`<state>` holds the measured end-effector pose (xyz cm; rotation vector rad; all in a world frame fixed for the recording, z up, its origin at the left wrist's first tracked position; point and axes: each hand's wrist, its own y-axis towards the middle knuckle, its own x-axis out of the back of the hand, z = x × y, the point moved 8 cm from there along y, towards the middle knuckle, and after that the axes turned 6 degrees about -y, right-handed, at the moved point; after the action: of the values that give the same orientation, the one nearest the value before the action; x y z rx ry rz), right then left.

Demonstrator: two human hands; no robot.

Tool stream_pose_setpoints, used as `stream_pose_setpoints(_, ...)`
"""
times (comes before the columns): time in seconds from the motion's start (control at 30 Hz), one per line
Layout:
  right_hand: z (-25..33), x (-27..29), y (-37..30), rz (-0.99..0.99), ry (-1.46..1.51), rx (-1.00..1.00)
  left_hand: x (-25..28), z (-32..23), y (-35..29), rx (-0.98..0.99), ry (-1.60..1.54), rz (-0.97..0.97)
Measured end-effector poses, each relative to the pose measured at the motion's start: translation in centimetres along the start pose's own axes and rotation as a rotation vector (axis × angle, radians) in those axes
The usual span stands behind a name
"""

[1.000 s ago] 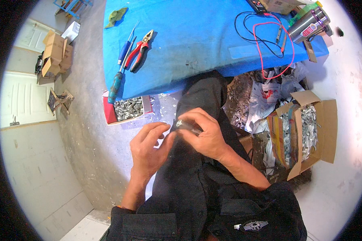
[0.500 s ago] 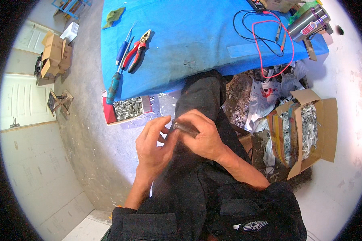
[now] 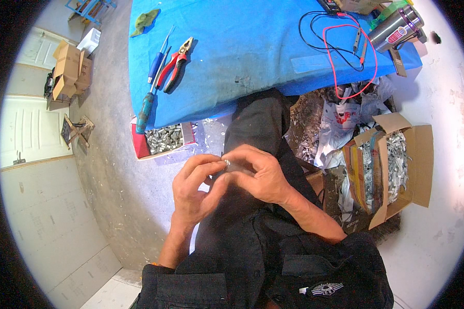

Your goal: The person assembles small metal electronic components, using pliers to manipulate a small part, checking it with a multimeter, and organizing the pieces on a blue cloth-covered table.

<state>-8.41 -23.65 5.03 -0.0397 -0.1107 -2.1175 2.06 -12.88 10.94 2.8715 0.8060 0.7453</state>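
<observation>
Above my dark trouser leg, both hands meet around a small, shiny, metallic-looking piece point(image 3: 227, 162). My left hand point(image 3: 192, 186) pinches at it with bent fingers and thumb. My right hand point(image 3: 265, 175) is closed from the other side, thumb and forefinger gripping the same piece. Most of it hides behind the fingers, so its exact kind cannot be made out. Beyond my left hand, a red-and-white box point(image 3: 140, 146) holds many short silver cylinders point(image 3: 165, 138).
On the blue-covered table point(image 3: 232, 46) lie red-handled pliers point(image 3: 175, 66), screwdrivers point(image 3: 147, 105), a green cloth point(image 3: 145, 22), meter leads point(image 3: 335, 49) and a steel flask point(image 3: 394, 32). An open cardboard box point(image 3: 421, 170) of metal strips stands at right, beside white bags point(image 3: 340, 121).
My left fingers have closed in on the small piece and now meet the right fingertips. The dark cylindrical part seen in my right hand before is now mostly covered.
</observation>
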Motion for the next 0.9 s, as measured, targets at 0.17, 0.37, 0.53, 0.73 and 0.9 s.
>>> stream_pose_setpoints(0.17, -1.0, -0.2, -0.4, 0.032, 0.033, -0.057, -0.6, 0.4, -1.1, -0.038, -0.007, -0.019)
stream_pose_setpoints(0.37, -1.8, -0.9, -0.4, -0.001, 0.296, -0.118, -0.3, 1.5, -1.1, 0.075, -0.225, -0.087)
stream_pose_setpoints(0.53, -2.3, -0.4, -0.2, 0.012, 0.409, -0.199, 0.6, 2.6, -1.2, 0.129, -0.274, -0.170)
stream_pose_setpoints(0.73, -4.4, 1.4, 0.5, -0.171, 0.702, -0.233, -0.8, 3.2, -1.8, 0.207, -0.223, -0.064)
stream_pose_setpoints(0.9, -5.3, 1.5, 0.2, -0.183, 0.810, -0.276, -2.9, 1.8, -1.4, 0.130, -0.005, -0.014)
